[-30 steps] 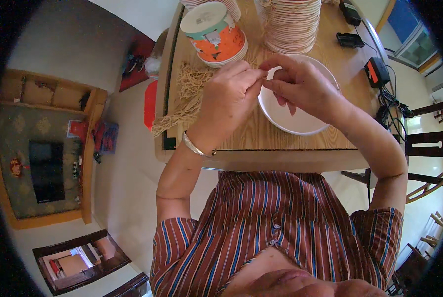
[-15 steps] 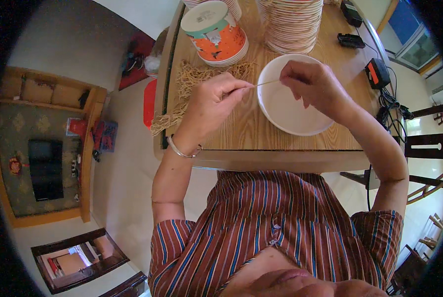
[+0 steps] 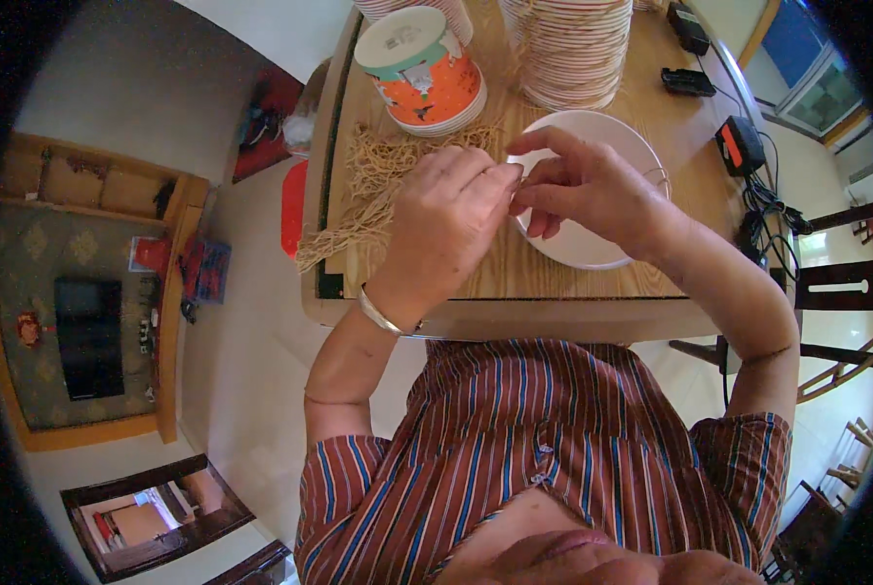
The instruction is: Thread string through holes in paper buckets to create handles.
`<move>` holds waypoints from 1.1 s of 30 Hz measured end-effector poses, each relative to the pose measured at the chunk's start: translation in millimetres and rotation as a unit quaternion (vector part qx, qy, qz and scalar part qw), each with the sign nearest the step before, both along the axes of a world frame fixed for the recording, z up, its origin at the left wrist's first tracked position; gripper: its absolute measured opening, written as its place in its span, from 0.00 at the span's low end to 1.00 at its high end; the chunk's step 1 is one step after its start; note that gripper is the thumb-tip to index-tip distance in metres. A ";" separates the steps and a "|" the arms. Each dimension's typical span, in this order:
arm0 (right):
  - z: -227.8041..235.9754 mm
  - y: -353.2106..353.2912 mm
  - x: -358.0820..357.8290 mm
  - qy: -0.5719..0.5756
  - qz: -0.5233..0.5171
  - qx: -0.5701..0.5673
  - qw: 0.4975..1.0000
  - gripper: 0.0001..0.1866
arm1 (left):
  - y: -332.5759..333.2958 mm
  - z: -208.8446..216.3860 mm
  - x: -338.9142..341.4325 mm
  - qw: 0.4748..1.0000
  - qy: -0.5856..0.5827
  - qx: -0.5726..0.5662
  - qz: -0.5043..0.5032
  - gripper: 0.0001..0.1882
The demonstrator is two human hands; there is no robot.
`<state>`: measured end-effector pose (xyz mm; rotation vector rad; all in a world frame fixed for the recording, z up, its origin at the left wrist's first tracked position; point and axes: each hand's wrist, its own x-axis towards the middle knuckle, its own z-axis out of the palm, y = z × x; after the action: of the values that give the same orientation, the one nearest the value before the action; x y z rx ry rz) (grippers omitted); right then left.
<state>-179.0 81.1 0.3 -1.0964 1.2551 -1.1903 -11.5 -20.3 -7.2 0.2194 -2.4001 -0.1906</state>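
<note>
My left hand (image 3: pixel 451 214), with a silver bangle on its wrist, has its fingertips pinched together over the table. Against them, my right hand (image 3: pixel 597 190) pinches with thumb and forefinger, its other fingers loosely curled. A thin tan string (image 3: pixel 665 178) shows beyond my right hand at the rim of a white round tub (image 3: pixel 593 249); the part between my fingertips is mostly hidden. That tub stands mouth up beneath my right hand. Left of my left hand lies a tangled pile of tan strings (image 3: pixel 373 166), reaching the table's left edge.
An orange and green patterned paper tub (image 3: pixel 436 93) sits upside down at the back left, on other tubs. A tall stack of tubs (image 3: pixel 568 58) rises beside it. Black adapters (image 3: pixel 739 146) and coiled cables (image 3: pixel 773 229) lie along the right edge of the wooden table (image 3: pixel 554 283).
My hands have come together from a stretched string between them. My left hand has moved right and turned knuckles up; my right hand has shifted left to meet it.
</note>
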 end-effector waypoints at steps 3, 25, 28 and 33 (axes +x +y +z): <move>1.7 0.3 -1.2 0.006 -0.026 0.051 0.998 0.11 | 1.3 -1.7 3.3 0.999 -0.008 -0.029 0.010 0.09; -0.3 6.5 -0.4 0.067 -0.027 -0.019 0.997 0.06 | 0.2 -6.8 4.6 0.922 -0.053 0.383 0.008 0.23; 0.7 7.6 1.7 0.061 -0.029 -0.019 0.998 0.06 | 4.1 -8.0 -0.1 0.922 -0.016 0.386 -0.014 0.21; -0.3 8.1 1.7 0.073 -0.027 -0.011 0.997 0.06 | 5.9 -9.0 -1.4 0.910 -0.012 0.414 -0.026 0.18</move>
<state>-177.4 89.2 0.0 -1.1900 1.3941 -1.1841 -12.9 -14.4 -16.1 0.5410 -2.2060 -1.2368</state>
